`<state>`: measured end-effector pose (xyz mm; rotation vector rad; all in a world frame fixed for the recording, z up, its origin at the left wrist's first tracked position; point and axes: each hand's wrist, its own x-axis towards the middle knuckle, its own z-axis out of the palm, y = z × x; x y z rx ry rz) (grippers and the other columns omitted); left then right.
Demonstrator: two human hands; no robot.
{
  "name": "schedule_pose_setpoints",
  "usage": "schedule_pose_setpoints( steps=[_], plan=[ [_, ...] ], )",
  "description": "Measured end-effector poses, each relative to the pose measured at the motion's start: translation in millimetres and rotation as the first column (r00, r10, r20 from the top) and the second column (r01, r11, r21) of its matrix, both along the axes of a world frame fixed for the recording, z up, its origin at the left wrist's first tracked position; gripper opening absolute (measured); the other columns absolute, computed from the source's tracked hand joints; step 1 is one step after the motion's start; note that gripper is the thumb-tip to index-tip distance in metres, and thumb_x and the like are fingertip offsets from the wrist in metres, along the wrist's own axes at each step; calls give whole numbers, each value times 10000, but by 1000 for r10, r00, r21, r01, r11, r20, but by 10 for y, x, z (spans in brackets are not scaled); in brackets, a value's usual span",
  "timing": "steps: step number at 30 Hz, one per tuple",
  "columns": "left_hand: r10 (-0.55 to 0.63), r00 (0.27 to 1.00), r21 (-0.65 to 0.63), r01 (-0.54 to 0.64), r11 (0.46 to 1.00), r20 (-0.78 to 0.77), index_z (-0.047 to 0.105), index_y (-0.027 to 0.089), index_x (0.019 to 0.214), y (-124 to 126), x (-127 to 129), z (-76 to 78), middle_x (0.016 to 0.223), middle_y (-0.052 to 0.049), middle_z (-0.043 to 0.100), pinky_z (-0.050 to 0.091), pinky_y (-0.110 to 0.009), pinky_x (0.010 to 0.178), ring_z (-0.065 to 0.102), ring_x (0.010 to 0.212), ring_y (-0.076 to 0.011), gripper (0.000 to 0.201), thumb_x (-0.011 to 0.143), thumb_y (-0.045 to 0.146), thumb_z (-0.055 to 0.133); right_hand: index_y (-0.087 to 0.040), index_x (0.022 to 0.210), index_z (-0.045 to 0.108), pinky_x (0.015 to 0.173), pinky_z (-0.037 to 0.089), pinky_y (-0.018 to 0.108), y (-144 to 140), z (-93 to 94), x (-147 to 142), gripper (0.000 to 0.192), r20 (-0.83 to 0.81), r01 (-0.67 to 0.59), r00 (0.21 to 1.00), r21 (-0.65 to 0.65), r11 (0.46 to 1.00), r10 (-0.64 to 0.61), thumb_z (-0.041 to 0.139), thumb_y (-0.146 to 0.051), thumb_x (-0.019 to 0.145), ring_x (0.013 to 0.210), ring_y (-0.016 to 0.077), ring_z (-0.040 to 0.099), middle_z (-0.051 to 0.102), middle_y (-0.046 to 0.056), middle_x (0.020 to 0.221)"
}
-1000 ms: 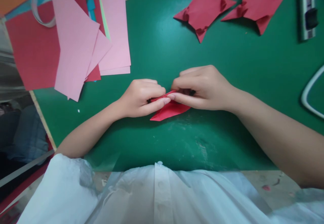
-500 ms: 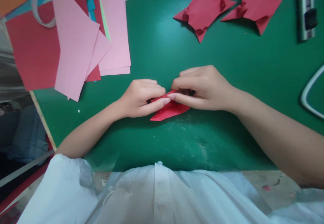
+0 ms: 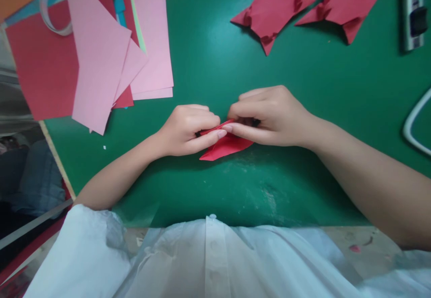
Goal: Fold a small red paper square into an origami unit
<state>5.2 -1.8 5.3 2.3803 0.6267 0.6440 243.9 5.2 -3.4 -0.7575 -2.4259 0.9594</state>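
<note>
A small folded piece of red paper [image 3: 229, 147] is pinched between my two hands over the green table, in the middle of the head view. My left hand [image 3: 190, 129] is closed on its left side, thumb along the upper fold. From the right, my right hand [image 3: 269, 116] pinches the same fold, and the two thumb tips meet. One pointed flap of the paper sticks out below the thumbs. The fingers hide the paper's far side.
Folded red paper shapes [image 3: 274, 12] lie at the top right, near a box cutter [image 3: 415, 17]. A white curved handle [image 3: 412, 125] shows at the right edge. Pink sheets [image 3: 99, 60], a red sheet [image 3: 42, 66] and a tape roll [image 3: 45, 12] sit at upper left on the green table [image 3: 202, 64].
My hands and the folded red paper stay almost still. The view has shifted very slightly, so the box cutter and white handle appear a little farther right.
</note>
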Motion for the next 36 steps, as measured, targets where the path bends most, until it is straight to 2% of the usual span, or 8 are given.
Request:
schedule_pose_setpoints(
  steps=[5, 19, 36],
  plan=[
    [-18, 998, 7, 17, 1000, 55, 406, 210, 677, 6, 10, 0, 561, 60, 419, 329, -266, 577, 438, 530, -89, 429, 1084, 252, 537, -197, 765, 559, 621, 300, 287, -2, -6, 0, 457, -3, -4, 1000, 0, 1000, 4, 439, -457, 1122, 595, 112, 474, 531, -7, 631],
    [-16, 999, 6, 15, 1000, 45, 397, 210, 677, 5, 9, -3, 566, 61, 390, 311, -274, 568, 425, 531, -89, 435, 1089, 259, 530, -195, 780, 586, 665, 308, 303, -2, -11, 13, 478, 9, -8, 1000, -1, 1000, 8, 417, -473, 1129, 633, 128, 485, 557, 1, 665],
    [-15, 999, 15, 15, 1000, 52, 408, 206, 681, 3, 7, -6, 572, 62, 382, 301, -272, 562, 416, 532, -83, 430, 1089, 254, 537, -192, 783, 571, 649, 302, 296, -4, -10, 13, 466, 2, -10, 1000, 10, 1000, 10, 424, -464, 1131, 605, 116, 471, 533, -11, 650]
  ],
)
